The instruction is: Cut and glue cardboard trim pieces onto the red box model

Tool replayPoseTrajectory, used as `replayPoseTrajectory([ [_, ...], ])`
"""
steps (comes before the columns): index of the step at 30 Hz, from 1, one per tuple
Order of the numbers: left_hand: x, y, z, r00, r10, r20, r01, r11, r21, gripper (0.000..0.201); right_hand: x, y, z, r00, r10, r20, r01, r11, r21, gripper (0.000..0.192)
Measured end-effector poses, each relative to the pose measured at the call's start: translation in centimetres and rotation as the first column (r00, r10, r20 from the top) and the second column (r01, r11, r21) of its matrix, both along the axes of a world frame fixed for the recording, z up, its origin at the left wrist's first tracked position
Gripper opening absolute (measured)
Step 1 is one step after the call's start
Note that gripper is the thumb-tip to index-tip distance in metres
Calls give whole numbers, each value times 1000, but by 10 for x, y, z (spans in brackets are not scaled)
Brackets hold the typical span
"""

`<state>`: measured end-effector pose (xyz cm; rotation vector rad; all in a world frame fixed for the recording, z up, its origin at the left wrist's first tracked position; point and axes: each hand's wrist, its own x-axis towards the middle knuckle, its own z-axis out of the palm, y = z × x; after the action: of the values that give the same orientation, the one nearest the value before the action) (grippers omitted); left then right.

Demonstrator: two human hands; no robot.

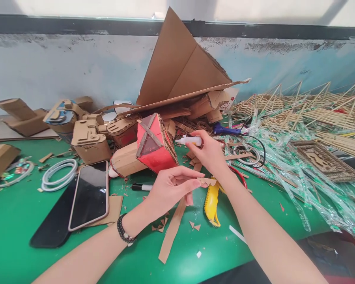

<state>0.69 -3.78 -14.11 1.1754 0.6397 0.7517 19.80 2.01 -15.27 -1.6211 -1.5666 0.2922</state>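
Observation:
My left hand (176, 187) pinches a small cut strip of cardboard (206, 181) with a jagged edge between thumb and fingers. Above and to the right of it, my right hand (208, 152) grips a small white glue bottle (192, 140), its nozzle pointing left. The nozzle tip is close to a red-painted cardboard box (156, 144) with brown strips crossed on its face; whether they touch I cannot tell. Below my right wrist lies a yellow-handled cutter (212, 203), partly covered by the arm. A black marker (141, 187) lies behind my left hand.
Two phones, one black-screened (90, 195), lie at left beside coiled white tubing (59, 175). Cardboard models (90, 140) and a large folded cardboard sheet (180, 59) stand behind. A blue glue gun (226, 129), plastic wrappers (284, 173) and stick structures (313, 108) crowd the right.

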Motion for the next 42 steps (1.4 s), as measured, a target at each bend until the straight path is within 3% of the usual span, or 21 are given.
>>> replayPoseTrajectory([
  [4, -1, -1, 3, 1000, -2, -6, 2, 1000, -1, 37, 9, 1, 2, 996, -91, 22, 90, 995, 34, 33],
  [10, 1, -1, 2, 1000, 23, -21, -23, 1000, -3, 35, 23, 7, -13, 921, -108, 374, 116, 993, 1, 25],
  [12, 3, 0, 3, 998, 55, -28, -55, 998, -12, 37, 26, 7, -13, 910, -112, 400, 99, 994, 54, 26],
  [14, 3, -1, 8, 995, 94, -30, -94, 996, -9, 37, 25, 3, -4, 938, -124, 325, 62, 979, 194, 25],
  [17, -2, -4, 20, 982, 185, -24, -183, 981, 63, 31, 14, -15, 20, 990, -93, 110, 29, 878, 478, 23],
  [20, -11, -8, 32, 946, 324, -20, -315, 931, 186, 20, -6, -42, 40, 1000, -20, -8, 20, 715, 699, 26],
  [23, -20, -10, 37, 900, 435, 20, -423, 860, 285, 14, -24, -61, 45, 990, 37, 138, -137, 522, 842, 37],
  [25, -22, -9, 38, 881, 469, 53, -461, 829, 317, 14, -32, -66, 44, 968, 44, 248, -238, 485, 842, 41],
  [30, -21, -7, 41, 863, 490, 119, -503, 815, 289, 13, -40, -69, 45, 954, 70, 291, -280, 549, 787, 43],
  [42, -19, -2, 44, 852, 486, 194, -519, 832, 197, 23, -40, -70, 45, 946, 111, 304, -312, 570, 760, 46],
])
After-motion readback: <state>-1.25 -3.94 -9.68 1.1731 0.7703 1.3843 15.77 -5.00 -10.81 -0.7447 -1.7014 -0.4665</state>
